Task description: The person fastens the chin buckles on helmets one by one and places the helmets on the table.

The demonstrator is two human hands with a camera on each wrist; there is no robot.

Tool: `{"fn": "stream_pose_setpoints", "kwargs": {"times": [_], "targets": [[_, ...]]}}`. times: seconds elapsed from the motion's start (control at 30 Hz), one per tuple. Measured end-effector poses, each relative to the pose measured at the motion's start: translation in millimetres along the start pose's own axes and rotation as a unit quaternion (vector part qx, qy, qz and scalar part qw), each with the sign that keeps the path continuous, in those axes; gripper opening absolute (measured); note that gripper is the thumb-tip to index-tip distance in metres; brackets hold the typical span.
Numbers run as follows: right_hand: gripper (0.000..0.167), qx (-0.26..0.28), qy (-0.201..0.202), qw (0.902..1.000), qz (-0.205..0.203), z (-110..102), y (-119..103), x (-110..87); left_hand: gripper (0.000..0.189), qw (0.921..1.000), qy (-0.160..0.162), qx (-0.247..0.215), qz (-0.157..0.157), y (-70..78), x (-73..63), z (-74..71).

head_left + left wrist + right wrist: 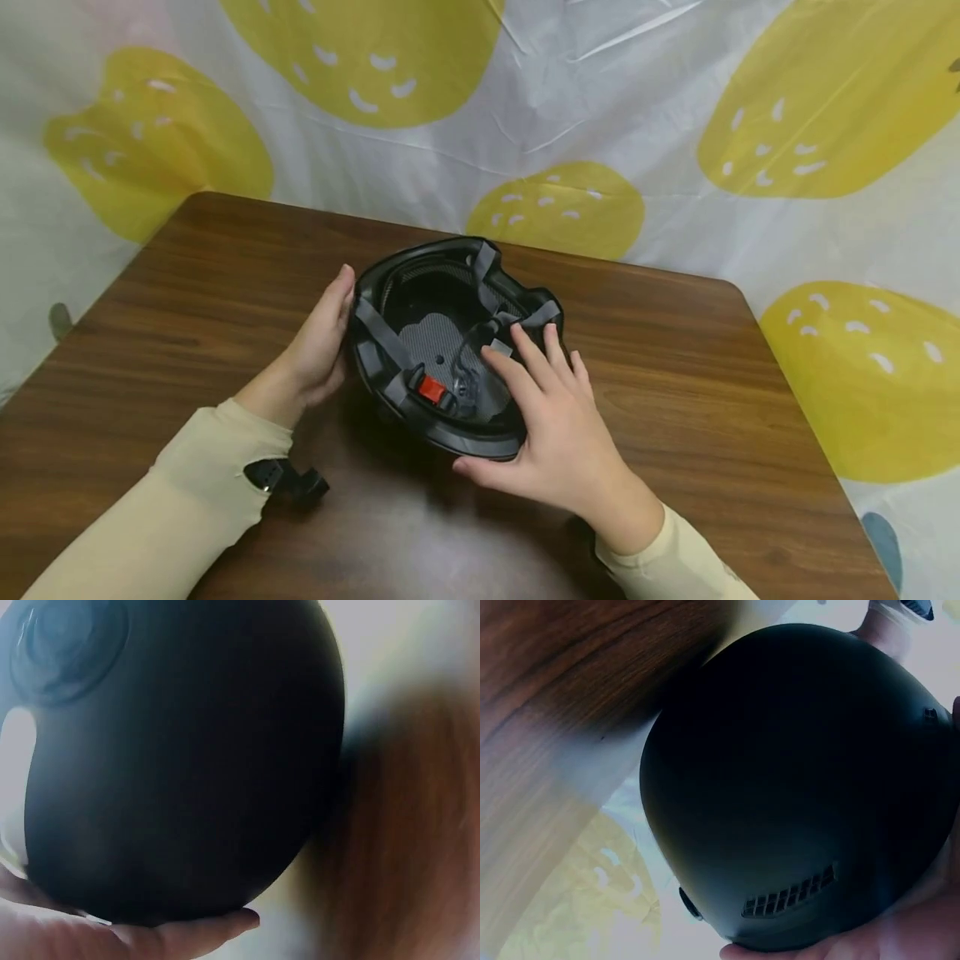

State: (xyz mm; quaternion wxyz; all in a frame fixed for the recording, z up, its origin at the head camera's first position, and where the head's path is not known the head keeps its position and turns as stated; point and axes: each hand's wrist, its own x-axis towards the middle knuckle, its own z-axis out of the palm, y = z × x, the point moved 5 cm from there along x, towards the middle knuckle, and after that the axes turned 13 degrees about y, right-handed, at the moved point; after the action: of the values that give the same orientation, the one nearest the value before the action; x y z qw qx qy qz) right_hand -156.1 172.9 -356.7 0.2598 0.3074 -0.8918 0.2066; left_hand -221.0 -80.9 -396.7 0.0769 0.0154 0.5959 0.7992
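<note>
A black helmet point(459, 350) is tipped with its hollow inside facing up, showing a grey patterned lining, grey straps and a red buckle point(432, 389). My left hand point(318, 337) holds the helmet's left side from outside, its palm hidden behind the shell. On the near right, my right hand point(558, 417) grips the rim, thumb below the edge and fingers spread over the opening. The smooth dark shell point(195, 772) fills the left wrist view, a thumb along its lower edge. In the right wrist view, a slotted vent point(789, 892) shows on the shell.
Beneath is a brown wooden table point(660, 383) with rounded far corners. A white curtain point(420, 158) printed with yellow fruit shapes hangs behind it. A black camera mount point(288, 481) sticks out from the left wrist.
</note>
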Motion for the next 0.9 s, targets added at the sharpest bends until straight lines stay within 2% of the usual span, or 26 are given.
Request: {"fn": "stream_pose_setpoints", "kwargs": {"times": [0.07,0.2,0.53,0.7,0.9], "targets": [[0.109,-0.003,0.011,0.9999,0.0,0,0,1.3,0.091,0.9991,-0.011,-0.042,-0.002,-4.6,3.3,1.3],[0.11,-0.003,0.023,0.9997,0.003,-1,0,2.6,0.081,0.9967,-0.029,-0.075,0.0,-10.2,6.1,1.1],[0.112,0.018,0.024,0.9994,0.019,-2,1,3.7,0.057,0.9909,-0.064,-0.116,-0.026,-11.1,6.3,-0.9],[0.105,0.04,0.044,0.9981,0.012,-3,1,4.5,0.056,0.9916,-0.063,-0.109,-0.03,-11.5,6.6,-3.4],[0.1,0.061,0.059,0.9964,0.004,-5,2,4.8,0.056,0.9874,-0.083,-0.133,-0.025,-14.3,8.8,-6.8]]}}
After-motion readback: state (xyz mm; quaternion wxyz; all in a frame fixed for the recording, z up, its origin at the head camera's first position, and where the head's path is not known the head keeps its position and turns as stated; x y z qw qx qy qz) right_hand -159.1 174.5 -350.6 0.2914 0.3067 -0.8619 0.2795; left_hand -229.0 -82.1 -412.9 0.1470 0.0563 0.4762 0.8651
